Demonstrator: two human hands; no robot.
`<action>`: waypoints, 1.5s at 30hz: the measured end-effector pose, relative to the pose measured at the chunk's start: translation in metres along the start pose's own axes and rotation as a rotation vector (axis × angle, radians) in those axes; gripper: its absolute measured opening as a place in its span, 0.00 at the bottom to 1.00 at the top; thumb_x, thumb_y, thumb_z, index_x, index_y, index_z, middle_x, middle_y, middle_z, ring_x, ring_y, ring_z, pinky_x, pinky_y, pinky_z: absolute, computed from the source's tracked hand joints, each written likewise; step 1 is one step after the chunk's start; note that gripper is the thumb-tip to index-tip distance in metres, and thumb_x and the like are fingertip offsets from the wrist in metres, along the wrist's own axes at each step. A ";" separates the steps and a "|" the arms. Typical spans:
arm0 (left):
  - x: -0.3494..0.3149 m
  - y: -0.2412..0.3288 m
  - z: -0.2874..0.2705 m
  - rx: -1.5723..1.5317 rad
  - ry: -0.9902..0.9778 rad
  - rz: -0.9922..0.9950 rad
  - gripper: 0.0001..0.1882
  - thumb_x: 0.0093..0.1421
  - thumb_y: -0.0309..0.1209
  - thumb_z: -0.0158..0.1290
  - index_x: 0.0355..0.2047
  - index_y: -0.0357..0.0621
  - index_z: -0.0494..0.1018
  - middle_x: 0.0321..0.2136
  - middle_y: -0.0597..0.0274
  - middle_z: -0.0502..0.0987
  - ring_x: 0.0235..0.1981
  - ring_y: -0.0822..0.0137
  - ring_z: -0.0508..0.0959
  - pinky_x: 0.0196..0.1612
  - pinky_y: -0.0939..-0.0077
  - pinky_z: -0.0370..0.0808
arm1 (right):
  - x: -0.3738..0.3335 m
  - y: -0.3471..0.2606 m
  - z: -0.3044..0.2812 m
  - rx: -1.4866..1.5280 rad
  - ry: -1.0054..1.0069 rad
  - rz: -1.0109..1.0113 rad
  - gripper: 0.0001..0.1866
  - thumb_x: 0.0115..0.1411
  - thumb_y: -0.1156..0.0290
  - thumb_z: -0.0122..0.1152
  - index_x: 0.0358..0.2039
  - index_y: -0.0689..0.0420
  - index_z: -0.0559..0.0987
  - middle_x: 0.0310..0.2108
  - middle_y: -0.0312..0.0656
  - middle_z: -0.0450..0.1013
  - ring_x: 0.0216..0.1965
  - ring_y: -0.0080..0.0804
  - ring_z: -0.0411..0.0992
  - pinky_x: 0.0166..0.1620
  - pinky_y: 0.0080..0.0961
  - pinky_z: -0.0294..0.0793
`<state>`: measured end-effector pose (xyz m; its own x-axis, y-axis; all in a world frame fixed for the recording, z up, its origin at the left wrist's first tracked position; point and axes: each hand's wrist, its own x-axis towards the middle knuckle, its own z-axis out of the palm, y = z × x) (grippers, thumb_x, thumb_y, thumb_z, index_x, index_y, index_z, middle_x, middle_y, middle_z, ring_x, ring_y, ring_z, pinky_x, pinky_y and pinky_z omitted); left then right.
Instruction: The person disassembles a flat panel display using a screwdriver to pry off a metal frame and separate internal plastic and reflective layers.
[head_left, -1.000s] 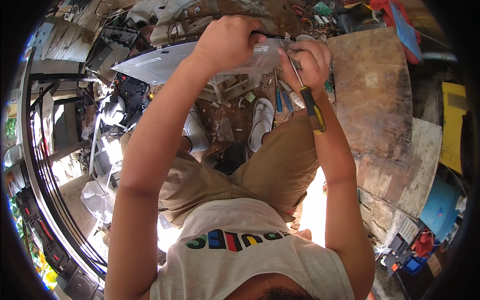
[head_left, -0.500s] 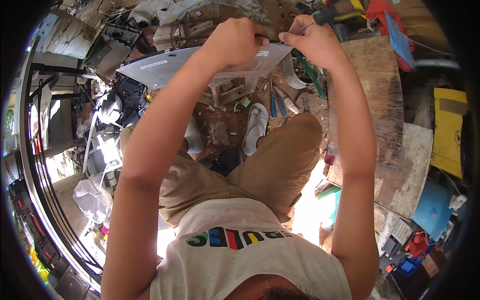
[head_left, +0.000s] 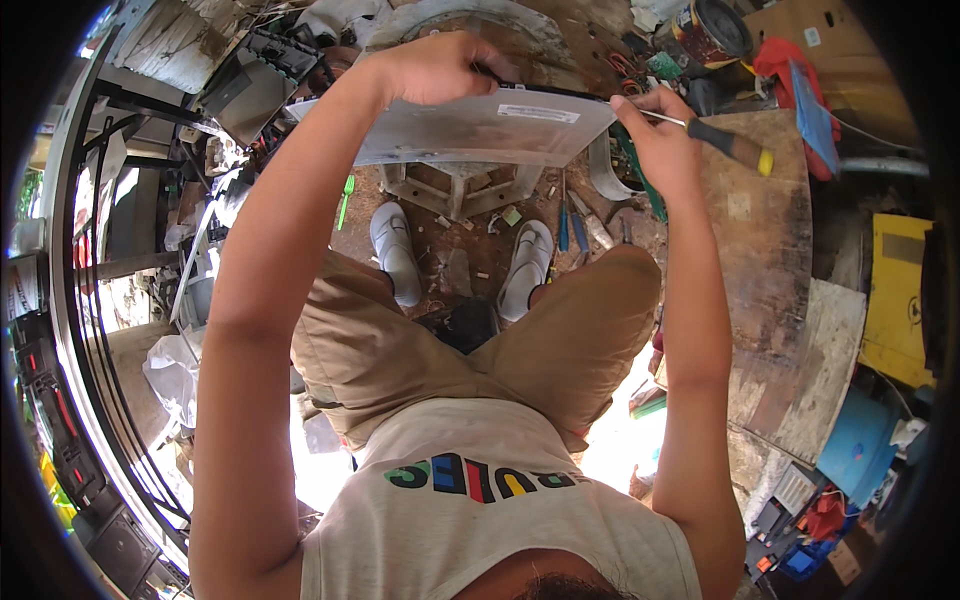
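Observation:
A flat silver-grey panel [head_left: 450,135] with a dark far edge and a white label is held out in front of me above the floor. My left hand [head_left: 435,72] is closed over its far edge, left of the label; the fingertips are partly hidden behind that edge. At the panel's right corner, my right hand [head_left: 665,140] is closed with a screwdriver [head_left: 735,148] in it. The black and yellow handle sticks out to the right, and the thin shaft crosses the fingers. Thumb and fingers of this hand are also at the corner of the panel.
Beneath the panel is a pale stool-like frame [head_left: 458,190]. Several hand tools [head_left: 572,230] lie on the littered floor by my right foot. A wooden board [head_left: 750,230] lies to the right, with a yellow case [head_left: 900,300] beyond it. A metal frame [head_left: 75,300] runs along the left.
The panel has shifted right and lies more level. My left hand has slid left along its edge. My right hand has moved right and lower, and the screwdriver handle has swung downward.

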<state>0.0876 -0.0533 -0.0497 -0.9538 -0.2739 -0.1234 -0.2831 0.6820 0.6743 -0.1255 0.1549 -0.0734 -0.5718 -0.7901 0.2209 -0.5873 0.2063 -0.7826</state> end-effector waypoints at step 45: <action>-0.011 -0.007 0.017 0.095 0.187 0.123 0.17 0.54 0.29 0.56 0.45 0.40 0.78 0.38 0.46 0.81 0.42 0.50 0.80 0.48 0.62 0.76 | -0.031 -0.040 0.109 0.049 0.359 -0.652 0.11 0.47 0.79 0.71 0.23 0.58 0.74 0.28 0.42 0.77 0.28 0.43 0.76 0.33 0.33 0.76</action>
<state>0.0983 -0.0439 -0.0655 -0.9489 -0.2999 0.0986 -0.1827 0.7764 0.6032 -0.0224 0.1081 -0.1125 -0.2732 -0.5044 0.8191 -0.8500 -0.2721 -0.4510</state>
